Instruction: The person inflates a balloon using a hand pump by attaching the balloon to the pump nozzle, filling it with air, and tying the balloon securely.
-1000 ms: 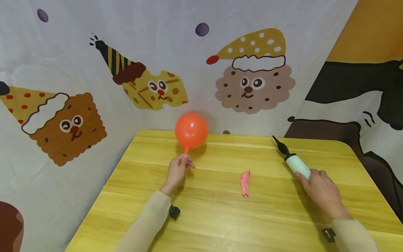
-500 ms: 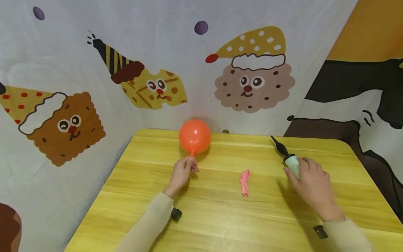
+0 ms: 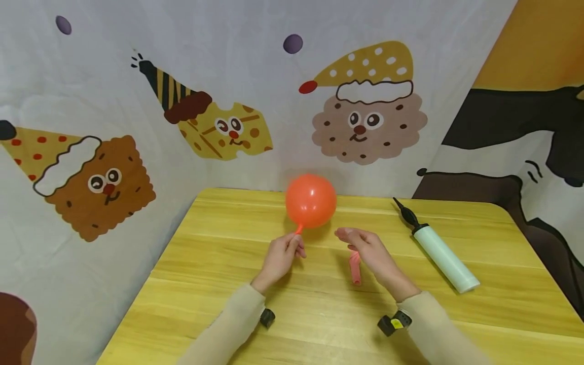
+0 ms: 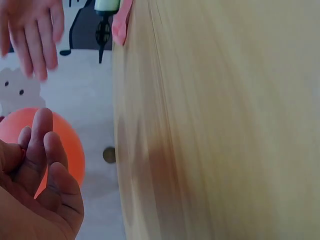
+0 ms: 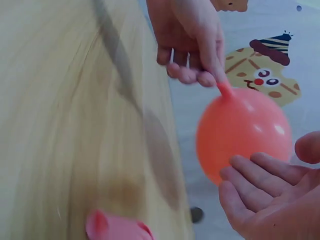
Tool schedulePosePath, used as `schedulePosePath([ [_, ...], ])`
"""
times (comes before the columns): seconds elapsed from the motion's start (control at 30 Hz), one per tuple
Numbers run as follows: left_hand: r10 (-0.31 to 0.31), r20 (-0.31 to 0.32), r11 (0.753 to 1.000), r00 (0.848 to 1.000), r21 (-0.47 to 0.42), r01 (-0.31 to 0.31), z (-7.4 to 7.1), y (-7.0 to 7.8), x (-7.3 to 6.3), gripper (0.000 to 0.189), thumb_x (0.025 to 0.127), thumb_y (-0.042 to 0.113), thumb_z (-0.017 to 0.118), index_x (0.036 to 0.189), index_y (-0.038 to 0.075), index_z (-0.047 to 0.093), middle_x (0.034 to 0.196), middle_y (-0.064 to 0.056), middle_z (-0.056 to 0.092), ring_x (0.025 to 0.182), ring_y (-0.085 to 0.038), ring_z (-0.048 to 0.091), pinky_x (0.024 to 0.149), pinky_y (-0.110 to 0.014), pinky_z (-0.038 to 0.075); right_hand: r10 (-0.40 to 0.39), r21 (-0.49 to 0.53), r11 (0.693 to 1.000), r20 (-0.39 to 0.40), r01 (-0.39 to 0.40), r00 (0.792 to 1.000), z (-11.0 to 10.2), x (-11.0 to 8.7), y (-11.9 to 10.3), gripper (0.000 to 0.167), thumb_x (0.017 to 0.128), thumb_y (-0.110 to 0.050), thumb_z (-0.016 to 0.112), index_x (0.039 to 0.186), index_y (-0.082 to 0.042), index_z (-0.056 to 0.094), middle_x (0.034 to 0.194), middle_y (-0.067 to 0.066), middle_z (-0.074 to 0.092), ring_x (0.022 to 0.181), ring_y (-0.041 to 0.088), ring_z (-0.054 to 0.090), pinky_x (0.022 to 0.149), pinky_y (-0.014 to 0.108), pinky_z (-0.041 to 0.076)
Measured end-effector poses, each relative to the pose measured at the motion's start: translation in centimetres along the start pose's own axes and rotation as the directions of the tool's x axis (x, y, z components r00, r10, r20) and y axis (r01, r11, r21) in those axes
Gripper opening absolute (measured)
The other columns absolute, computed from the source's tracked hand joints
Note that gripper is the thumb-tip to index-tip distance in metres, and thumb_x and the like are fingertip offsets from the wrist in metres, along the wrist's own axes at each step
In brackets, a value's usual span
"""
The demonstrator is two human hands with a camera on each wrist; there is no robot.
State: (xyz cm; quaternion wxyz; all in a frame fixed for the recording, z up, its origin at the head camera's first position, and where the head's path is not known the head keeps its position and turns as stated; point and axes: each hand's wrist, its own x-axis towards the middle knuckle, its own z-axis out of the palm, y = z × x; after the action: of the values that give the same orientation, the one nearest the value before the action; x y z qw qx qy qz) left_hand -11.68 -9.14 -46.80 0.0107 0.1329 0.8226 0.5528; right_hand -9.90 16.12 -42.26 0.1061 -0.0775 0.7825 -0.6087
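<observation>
An inflated orange-red balloon (image 3: 311, 201) is held up over the far part of the table by its neck. My left hand (image 3: 281, 257) pinches that neck between thumb and forefinger, as the right wrist view also shows. Facing it from the right, my right hand (image 3: 367, 251) is empty, its fingers (image 5: 265, 180) extended toward the balloon and overlapping its edge in the right wrist view. Under the right hand a flat pink balloon (image 3: 355, 268) lies on the table, its upper end partly hidden by the fingers.
A pale green hand pump (image 3: 444, 257) with a black nozzle lies on the right side of the wooden table (image 3: 310, 324). A wall cloth (image 3: 255, 61) printed with cartoon figures hangs right behind the table's far edge.
My right hand has let go of the pump, left it on the table and moved left toward the inflated balloon. My left hand has carried that balloon to the right.
</observation>
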Motion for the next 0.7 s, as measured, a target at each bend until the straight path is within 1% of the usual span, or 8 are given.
schedulePosePath([
  [0.13,0.024,0.027,0.999,0.999,0.025,-0.024,0.8,0.4,0.0,0.031,0.111,0.014,0.048,0.097,-0.006,0.067,0.079,-0.006,0.072,0.079,-0.034,0.071,0.068,-0.039,0.059,0.042,0.097,0.994,0.026,-0.044,0.999,1.6,1.1,0.3,0.054,0.113,-0.037,0.042,0.141,0.007,0.056,0.146,0.024,0.056,0.139,0.038,0.05,0.118,0.052,0.037],
  [0.23,0.04,0.035,0.998,0.999,0.038,-0.041,1.3,0.6,0.0,0.031,0.111,0.015,0.049,0.095,-0.004,0.067,0.077,-0.004,0.071,0.076,-0.031,0.07,0.064,-0.03,0.056,0.066,0.138,0.988,0.049,-0.072,0.997,2.8,1.7,0.6,0.054,0.113,-0.035,0.042,0.14,0.01,0.055,0.145,0.025,0.056,0.139,0.04,0.051,0.117,0.053,0.037],
  [0.33,0.052,0.048,0.997,0.998,0.05,-0.054,1.8,0.8,0.1,0.032,0.111,0.015,0.049,0.092,-0.002,0.068,0.076,-0.003,0.071,0.074,-0.028,0.069,0.064,-0.026,0.054,0.092,0.166,0.981,0.064,-0.102,0.994,3.8,2.2,0.9,0.054,0.112,-0.035,0.045,0.139,0.01,0.057,0.143,0.025,0.058,0.137,0.04,0.052,0.116,0.053,0.039],
  [0.43,0.064,0.064,0.996,0.996,0.058,-0.067,2.1,0.9,0.1,0.033,0.111,0.015,0.049,0.091,-0.001,0.068,0.075,-0.002,0.07,0.074,-0.029,0.069,0.064,-0.024,0.054,0.124,0.202,0.97,0.069,-0.136,0.99,4.5,2.8,1.2,0.053,0.11,-0.037,0.049,0.138,0.007,0.061,0.141,0.022,0.061,0.135,0.039,0.054,0.116,0.054,0.039],
  [0.57,0.082,0.076,0.994,0.994,0.064,-0.087,2.5,1.0,0.0,0.034,0.112,0.016,0.048,0.089,-0.001,0.068,0.074,-0.002,0.07,0.075,-0.034,0.069,0.064,-0.024,0.054,0.164,0.233,0.957,0.064,-0.174,0.984,5.1,3.2,1.2,0.053,0.108,-0.039,0.053,0.134,0.005,0.065,0.137,0.021,0.064,0.134,0.037,0.056,0.115,0.053,0.04],
  [0.7,0.092,0.08,0.992,0.993,0.084,-0.099,2.7,0.9,0.0,0.035,0.112,0.017,0.049,0.088,0.0,0.068,0.073,-0.001,0.07,0.071,-0.028,0.068,0.063,-0.024,0.054,0.191,0.251,0.947,0.056,-0.199,0.98,5.3,3.4,1.3,0.05,0.106,-0.04,0.056,0.126,0.005,0.068,0.13,0.018,0.069,0.128,0.033,0.062,0.114,0.051,0.042],
])
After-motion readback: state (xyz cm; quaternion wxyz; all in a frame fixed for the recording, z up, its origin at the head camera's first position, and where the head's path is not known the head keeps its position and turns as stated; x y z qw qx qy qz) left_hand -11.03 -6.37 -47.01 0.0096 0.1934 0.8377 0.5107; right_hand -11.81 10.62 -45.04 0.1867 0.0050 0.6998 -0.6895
